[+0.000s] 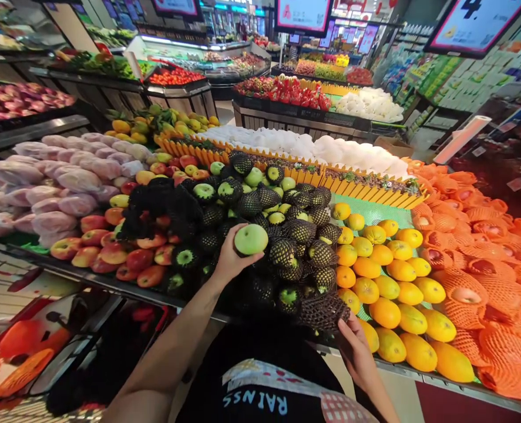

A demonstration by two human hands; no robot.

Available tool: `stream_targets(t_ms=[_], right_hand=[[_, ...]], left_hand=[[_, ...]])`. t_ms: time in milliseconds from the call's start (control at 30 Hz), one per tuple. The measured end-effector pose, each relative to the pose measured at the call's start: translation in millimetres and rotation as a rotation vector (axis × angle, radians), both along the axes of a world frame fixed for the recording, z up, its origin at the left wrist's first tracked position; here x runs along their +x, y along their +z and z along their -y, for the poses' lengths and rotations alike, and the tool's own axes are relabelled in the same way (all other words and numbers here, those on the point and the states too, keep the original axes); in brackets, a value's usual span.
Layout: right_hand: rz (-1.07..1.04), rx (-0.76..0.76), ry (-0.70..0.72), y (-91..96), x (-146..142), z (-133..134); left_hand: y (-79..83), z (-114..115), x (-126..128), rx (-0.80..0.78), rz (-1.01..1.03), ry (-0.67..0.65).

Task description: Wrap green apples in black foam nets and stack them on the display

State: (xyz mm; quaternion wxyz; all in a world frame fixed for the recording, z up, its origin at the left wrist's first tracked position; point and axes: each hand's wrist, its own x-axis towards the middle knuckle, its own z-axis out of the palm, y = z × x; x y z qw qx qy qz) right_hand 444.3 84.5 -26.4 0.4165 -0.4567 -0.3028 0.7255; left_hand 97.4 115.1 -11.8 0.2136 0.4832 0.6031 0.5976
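Note:
My left hand [230,256] is closed round a bare green apple [251,239], held over a heap of green apples in black foam nets [295,232] on the produce stand. My right hand [353,343] grips an empty black foam net [324,310] at the stand's front edge, fingers curled on its lower rim. Both forearms reach forward from my black shirt at the bottom of the view.
Red-yellow apples [110,249] and pink-wrapped fruit [61,182] lie to the left, yellow mangoes [396,305] and orange-netted fruit [484,258] to the right. An orange picket divider [361,191] and white-netted fruit [330,150] sit behind. More produce stands fill the aisle beyond.

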Motion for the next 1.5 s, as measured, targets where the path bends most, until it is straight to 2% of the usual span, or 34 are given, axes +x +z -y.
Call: stream_targets(t_ms=[133,267,333,400,533,600,667,733,800,867,967,1067,1167,1267,1367,1500], right_hand=[[-0.012,-0.046,0.001,5.2,-14.3,-2.1],[-0.03,-0.085,-0.053,10.8,-25.5,-0.5],[-0.04,-0.076,-0.045,14.6,-31.4,5.5],[-0.057,-0.071,0.027,19.9,-41.0,14.9],[-0.03,-0.068,0.258,35.0,-79.9,33.2],[0.007,0.087,0.432,43.4,-107.2,37.2],[0.053,0.324,0.574,50.6,-134.7,38.2],[0.122,0.531,0.604,55.2,-158.8,38.5],[0.259,0.689,0.531,55.7,-178.5,40.5],[0.438,0.827,0.41,52.1,-194.8,44.9],[0.663,0.99,0.227,41.8,-215.9,55.4],[0.738,1.063,0.131,33.4,-232.7,68.0],[0.678,1.049,0.116,33.0,-243.1,78.5],[0.587,0.962,0.081,38.9,-247.3,84.2],[0.522,0.849,0.038,44.6,-246.1,86.0],[0.517,0.759,-0.061,42.2,-233.8,86.2]], left_hand=[[-11.8,33.1,20.0,-0.025,-0.222,-0.02],[-12.2,49.0,35.2,0.005,-0.207,-0.129],[-11.2,55.1,41.3,0.01,-0.08,-0.162],[-10.2,61.1,45.6,-0.035,0.119,-0.18],[-6.3,72.4,45.2,-0.245,0.695,-0.328],[-2.8,77.5,39.2,-0.311,0.939,-0.43],[1.1,82.6,29.4,-0.37,1.093,-0.521],[4.4,88.0,16.8,-0.476,1.2,-0.626],[5.5,93.8,3.3,-0.58,1.263,-0.694],[3.6,99.6,-9.4,-0.625,1.262,-0.682],[-3.8,107.7,-25.9,-0.592,1.211,-0.578],[-10.2,115.1,-42.5,-0.557,1.133,-0.558],[-9.2,120.5,-59.5,-0.477,1.013,-0.7],[-2.6,121.5,-70.0,-0.348,0.888,-0.827],[2.3,119.7,-70.3,-0.255,0.767,-0.841],[-3.4,120.3,-61.0,-0.299,0.722,-0.871]])
